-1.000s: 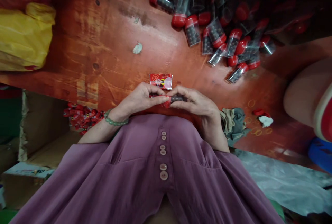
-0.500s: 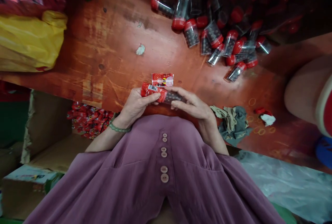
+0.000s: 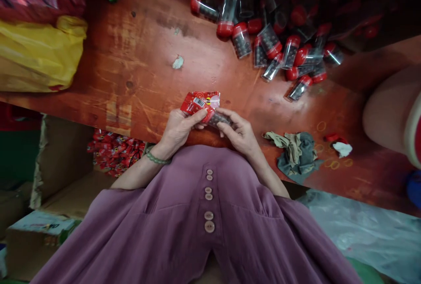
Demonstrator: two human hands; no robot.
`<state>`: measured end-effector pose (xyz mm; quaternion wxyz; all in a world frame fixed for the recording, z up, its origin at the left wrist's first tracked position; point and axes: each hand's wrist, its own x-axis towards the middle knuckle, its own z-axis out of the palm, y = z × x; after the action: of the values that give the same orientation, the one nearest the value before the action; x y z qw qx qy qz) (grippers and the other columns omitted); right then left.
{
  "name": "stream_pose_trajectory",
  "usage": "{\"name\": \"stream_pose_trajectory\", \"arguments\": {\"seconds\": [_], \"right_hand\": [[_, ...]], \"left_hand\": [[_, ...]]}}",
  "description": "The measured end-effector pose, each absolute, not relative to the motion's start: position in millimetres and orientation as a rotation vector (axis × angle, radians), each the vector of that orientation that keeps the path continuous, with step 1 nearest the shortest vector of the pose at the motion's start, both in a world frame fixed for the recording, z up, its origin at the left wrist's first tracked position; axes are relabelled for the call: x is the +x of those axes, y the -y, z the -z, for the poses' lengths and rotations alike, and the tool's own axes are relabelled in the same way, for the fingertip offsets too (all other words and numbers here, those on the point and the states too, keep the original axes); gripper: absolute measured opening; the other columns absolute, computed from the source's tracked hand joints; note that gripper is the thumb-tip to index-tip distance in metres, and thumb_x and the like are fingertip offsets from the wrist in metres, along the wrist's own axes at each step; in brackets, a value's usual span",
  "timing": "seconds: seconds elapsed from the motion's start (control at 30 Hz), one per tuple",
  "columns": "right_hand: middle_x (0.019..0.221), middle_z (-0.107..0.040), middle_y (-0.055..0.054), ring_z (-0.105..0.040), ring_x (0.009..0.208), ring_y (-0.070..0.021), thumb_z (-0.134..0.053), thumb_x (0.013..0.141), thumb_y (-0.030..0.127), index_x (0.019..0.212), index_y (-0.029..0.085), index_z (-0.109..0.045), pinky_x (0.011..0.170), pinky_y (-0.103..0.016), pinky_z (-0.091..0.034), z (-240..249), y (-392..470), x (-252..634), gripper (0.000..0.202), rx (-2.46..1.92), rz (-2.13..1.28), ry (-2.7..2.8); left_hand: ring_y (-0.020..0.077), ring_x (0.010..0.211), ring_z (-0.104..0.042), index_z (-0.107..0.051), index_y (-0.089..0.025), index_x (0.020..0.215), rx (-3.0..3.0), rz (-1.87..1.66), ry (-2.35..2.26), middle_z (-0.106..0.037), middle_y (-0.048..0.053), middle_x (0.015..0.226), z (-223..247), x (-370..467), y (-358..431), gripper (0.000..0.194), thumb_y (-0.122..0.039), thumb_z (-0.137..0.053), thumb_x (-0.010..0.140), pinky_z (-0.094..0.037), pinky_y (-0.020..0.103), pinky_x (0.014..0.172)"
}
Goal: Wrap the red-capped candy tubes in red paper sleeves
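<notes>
My left hand (image 3: pixel 179 127) is closed, its thumb pressed on a red printed plastic sleeve (image 3: pixel 194 103) with a barcode. A clear tube (image 3: pixel 218 118) of small dark balls sits at the sleeve's right end, tilted down to the right. Thumb and fingers of my right hand (image 3: pixel 240 131) grip that tube. How far the tube reaches inside the sleeve is hidden by my fingers. Just behind, a second flat red sleeve (image 3: pixel 214 98) lies on the table, partly covered by the held one.
Many red-capped clear tubes (image 3: pixel 241 42) lie heaped at the back right. A crumpled cloth (image 3: pixel 299 154), rubber bands and a pale bucket (image 3: pixel 388 113) are on the right. At left are a yellow bag (image 3: pixel 39 55) and, below, a carton (image 3: pixel 62 156) containing red packets (image 3: pixel 115 152).
The held sleeve and tube have tilted, with the sleeve end raised over the flat sleeve behind. My left hand has shifted slightly right; my right hand's fingers have drawn in around the tube.
</notes>
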<state>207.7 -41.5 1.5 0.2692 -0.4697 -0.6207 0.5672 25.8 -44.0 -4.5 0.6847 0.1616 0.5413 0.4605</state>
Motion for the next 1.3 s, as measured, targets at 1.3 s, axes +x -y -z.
{"name": "stream_pose_trajectory", "arguments": {"seconds": [1.3], "right_hand": [[0.095,-0.066,0.002,-0.061,0.069,-0.0058,-0.077,0.077,0.039,0.111,0.022,-0.054,0.066,-0.02,-0.059,6,33,172,0.044,-0.923,-1.755,1.008]], "left_hand": [[0.0206,0.083,-0.074,-0.076,-0.02,0.082,0.603,-1.328,-1.157,-0.078,0.005,0.082,-14,36,15,0.037,-0.051,-0.085,0.065,-0.056,0.035,0.084]]}}
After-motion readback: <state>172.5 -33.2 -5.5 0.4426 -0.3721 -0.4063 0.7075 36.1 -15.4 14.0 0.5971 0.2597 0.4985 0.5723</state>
